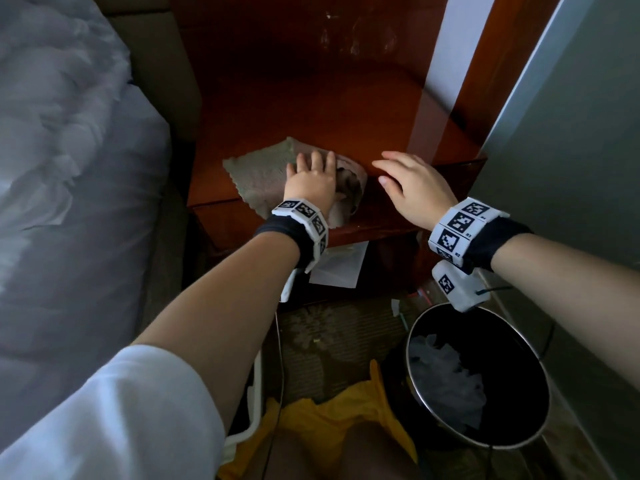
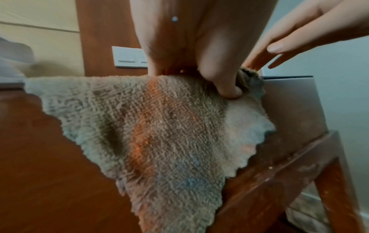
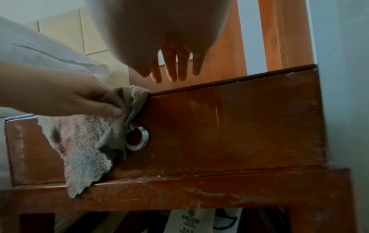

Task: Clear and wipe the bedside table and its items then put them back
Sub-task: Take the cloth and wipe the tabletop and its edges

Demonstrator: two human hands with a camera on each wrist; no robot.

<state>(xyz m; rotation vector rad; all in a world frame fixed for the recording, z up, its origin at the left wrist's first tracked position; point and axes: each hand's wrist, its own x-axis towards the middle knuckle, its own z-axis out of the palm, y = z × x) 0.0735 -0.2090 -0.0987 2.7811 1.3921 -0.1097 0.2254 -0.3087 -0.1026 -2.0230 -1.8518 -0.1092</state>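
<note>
Bedside table (image 1: 311, 109) edge: left hand (image 1: 311, 181) grips draped cloth (image 1: 256, 174); right hand (image 1: 412, 185) flat, empty.

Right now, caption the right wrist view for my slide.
Left hand holds cloth against drawer front; right hand hovers open.

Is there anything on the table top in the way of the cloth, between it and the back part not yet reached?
Nothing visible. The left hand presses the cloth near the front edge of the bedside table; the surface behind is bare.
</note>
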